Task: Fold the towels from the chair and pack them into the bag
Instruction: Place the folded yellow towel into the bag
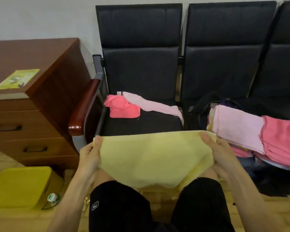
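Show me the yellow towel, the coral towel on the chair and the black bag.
yellow towel [151, 156], head view, middle of the cloth
coral towel [122, 108], head view, its crumpled middle
black bag [197, 113], head view, its dark left side

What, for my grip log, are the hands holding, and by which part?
The yellow towel: left hand pinches its upper left corner, right hand its upper right corner.

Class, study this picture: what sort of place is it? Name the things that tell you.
Probably an office or waiting room: a row of linked black padded seats with a wooden armrest, a wooden drawer cabinet beside them, and a plain pale wall behind.
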